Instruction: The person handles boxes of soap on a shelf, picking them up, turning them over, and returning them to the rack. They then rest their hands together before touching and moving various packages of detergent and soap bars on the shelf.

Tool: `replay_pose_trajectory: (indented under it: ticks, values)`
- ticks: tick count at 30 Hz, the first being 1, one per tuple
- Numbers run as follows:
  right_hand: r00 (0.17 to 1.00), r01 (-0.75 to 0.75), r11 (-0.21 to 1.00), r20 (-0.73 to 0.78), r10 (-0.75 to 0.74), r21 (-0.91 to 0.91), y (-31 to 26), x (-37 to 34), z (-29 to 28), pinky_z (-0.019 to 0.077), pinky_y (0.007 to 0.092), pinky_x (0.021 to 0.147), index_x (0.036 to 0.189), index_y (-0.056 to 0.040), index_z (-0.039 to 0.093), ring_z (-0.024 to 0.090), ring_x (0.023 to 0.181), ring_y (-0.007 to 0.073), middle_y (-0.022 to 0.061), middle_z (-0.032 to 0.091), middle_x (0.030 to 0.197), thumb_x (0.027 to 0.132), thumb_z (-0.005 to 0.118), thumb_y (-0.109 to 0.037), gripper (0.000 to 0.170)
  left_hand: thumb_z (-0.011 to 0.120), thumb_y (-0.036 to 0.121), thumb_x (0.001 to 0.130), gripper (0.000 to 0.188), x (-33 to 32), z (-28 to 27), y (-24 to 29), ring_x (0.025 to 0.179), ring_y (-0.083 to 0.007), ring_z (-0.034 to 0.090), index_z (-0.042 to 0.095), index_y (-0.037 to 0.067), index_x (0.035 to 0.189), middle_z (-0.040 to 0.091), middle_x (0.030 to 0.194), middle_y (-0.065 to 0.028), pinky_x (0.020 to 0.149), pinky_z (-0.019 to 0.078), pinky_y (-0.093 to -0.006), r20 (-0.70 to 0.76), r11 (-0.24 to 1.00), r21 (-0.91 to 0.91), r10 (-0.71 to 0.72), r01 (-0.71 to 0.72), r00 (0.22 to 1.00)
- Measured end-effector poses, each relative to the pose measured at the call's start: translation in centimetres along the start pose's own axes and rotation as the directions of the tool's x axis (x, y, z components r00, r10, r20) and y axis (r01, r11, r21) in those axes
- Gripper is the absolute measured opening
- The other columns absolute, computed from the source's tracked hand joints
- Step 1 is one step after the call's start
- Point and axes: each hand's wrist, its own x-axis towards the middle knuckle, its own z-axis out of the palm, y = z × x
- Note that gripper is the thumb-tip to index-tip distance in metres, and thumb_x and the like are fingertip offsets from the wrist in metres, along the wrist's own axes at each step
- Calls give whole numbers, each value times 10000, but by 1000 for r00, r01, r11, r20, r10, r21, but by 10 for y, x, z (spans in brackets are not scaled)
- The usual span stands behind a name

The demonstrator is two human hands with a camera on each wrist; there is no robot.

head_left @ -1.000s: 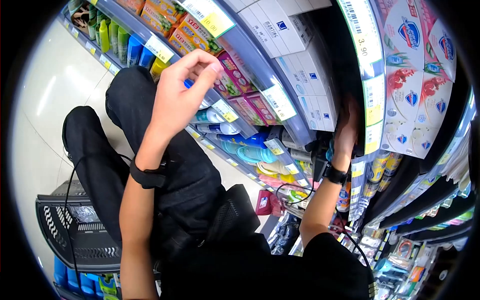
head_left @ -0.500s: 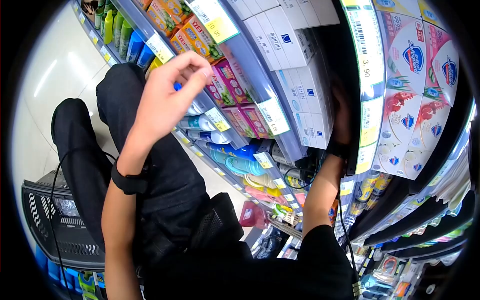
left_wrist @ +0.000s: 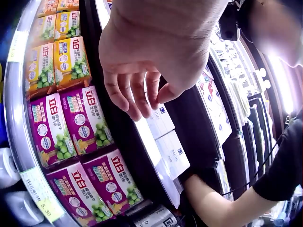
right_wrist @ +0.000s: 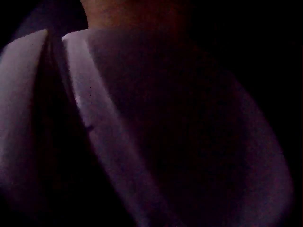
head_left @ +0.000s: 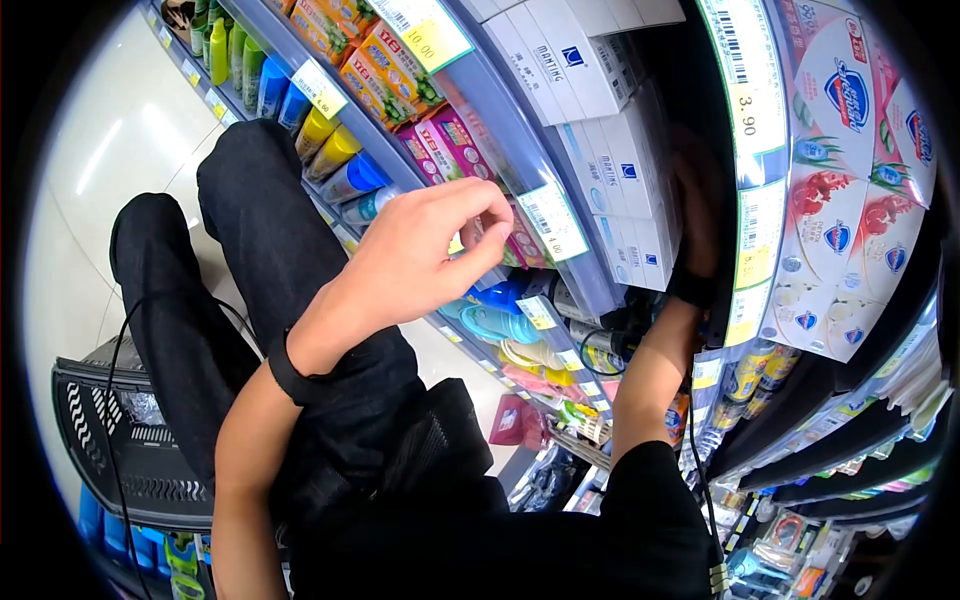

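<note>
My left hand [head_left: 415, 255] hovers before the shelf fronts with loosely bent fingers and nothing in them. In the left wrist view that hand [left_wrist: 151, 56] hangs over purple soap boxes [left_wrist: 87, 120] and white boxes [left_wrist: 173, 151]. My right hand [head_left: 698, 205] reaches into the dark shelf space, to the right of the stacked white MANTING boxes [head_left: 620, 165]; its fingers are hidden in shadow. The right wrist view is very dark: a bit of skin shows at the top beside pale box-like surfaces [right_wrist: 99, 113]. Whether it grips one cannot be seen.
Shelf edges with price tags [head_left: 553, 220] run beside both arms. Patterned soap packs [head_left: 835, 200] stand to the right. A black basket [head_left: 140, 455] is at the lower left near the legs. Thin cables [head_left: 112, 400] hang by the legs and the right arm.
My left hand has moved right and lower, across the shelf fronts. My right hand has gone deeper into the dark space, with its wristband now at the opening.
</note>
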Motion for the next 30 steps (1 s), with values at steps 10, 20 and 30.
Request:
replay_pose_trajectory:
  ticks: [10,20,30]
  values:
    - [991,112,990,-66,-118,-90,31,13,-6,417,332,1051,1344,-37,558,564,1223,209,103,607,1305,961,616,-179,413,624,96,913,98,2,-5,0,724,-179,605,623,-1,929,632,840,-84,645,461,-294,24,998,4,-56,56,998]
    - [981,-37,985,-193,4,-166,70,2,-22,424,368,1030,1365,-12,519,549,1242,272,169,579,1326,964,620,-231,468,607,93,921,100,3,-5,-3,720,-180,610,622,-5,933,631,834,-85,640,461,-292,28,999,27,-43,43,999]
    - [733,-187,967,-630,256,175,14,-82,35,394,370,1041,1338,32,483,529,1236,283,208,570,1282,965,627,-277,505,609,86,919,93,4,-2,-2,695,-168,590,616,-7,925,626,818,-79,633,455,-287,25,999,-9,-54,54,998]
